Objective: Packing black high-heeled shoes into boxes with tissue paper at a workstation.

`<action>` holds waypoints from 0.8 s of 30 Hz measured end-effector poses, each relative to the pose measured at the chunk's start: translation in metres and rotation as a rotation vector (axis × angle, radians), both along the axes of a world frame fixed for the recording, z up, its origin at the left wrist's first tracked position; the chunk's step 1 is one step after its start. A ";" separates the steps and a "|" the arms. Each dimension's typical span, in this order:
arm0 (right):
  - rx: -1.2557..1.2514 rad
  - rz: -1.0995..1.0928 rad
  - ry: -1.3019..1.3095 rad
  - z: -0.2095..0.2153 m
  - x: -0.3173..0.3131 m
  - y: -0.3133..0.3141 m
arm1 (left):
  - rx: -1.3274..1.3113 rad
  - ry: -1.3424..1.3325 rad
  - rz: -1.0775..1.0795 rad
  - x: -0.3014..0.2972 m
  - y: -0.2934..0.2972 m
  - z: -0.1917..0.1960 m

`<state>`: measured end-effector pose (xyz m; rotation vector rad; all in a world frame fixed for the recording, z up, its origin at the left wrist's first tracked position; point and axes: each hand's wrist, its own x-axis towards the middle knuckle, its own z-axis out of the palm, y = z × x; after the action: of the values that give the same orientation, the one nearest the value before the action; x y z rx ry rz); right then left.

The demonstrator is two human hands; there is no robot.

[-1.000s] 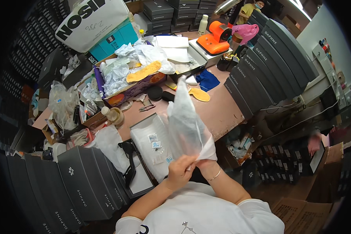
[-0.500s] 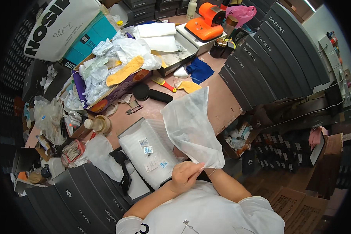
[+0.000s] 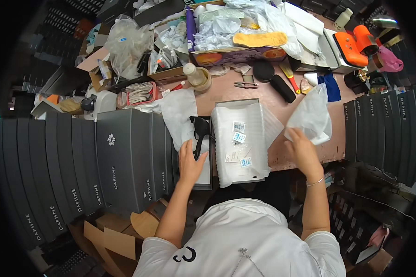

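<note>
At left, the left hand point(image 3: 190, 165) is wide by the shoe point(image 3: 201, 129) — a hasty grab could scuff it. The right hand point(image 3: 304, 152) meets the bag point(image 3: 312, 117) (pinching, cannot tell).

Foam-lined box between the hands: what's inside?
In the open box: a white foam sheet, with several small white packets, some with blue print, lying on top. Whatever is under the foam is covered, so can't tell.

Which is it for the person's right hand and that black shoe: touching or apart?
Apart. The head view shows the right hand well to the right of the black shoe, with the open box lying between them.
</note>
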<state>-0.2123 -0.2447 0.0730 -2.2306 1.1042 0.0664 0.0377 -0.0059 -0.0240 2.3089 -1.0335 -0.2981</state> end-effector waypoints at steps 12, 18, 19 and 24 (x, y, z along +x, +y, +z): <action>1.314 0.454 -0.307 0.000 0.083 0.065 | 0.098 0.234 -0.833 0.003 0.045 0.103; 1.336 -0.033 -0.630 0.001 0.007 0.073 | -0.142 0.390 -0.016 0.101 -0.074 0.074; 1.349 -0.066 -0.680 0.001 0.003 0.076 | -0.018 0.135 0.074 0.132 -0.095 0.049; 1.204 -0.109 -0.910 0.009 -0.010 0.083 | 0.097 0.153 0.050 0.167 -0.115 -0.030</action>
<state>-0.2223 -0.1621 0.0816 -0.9035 0.4209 -0.2478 0.2045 -0.1211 -0.0543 2.3527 -0.9021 -0.5068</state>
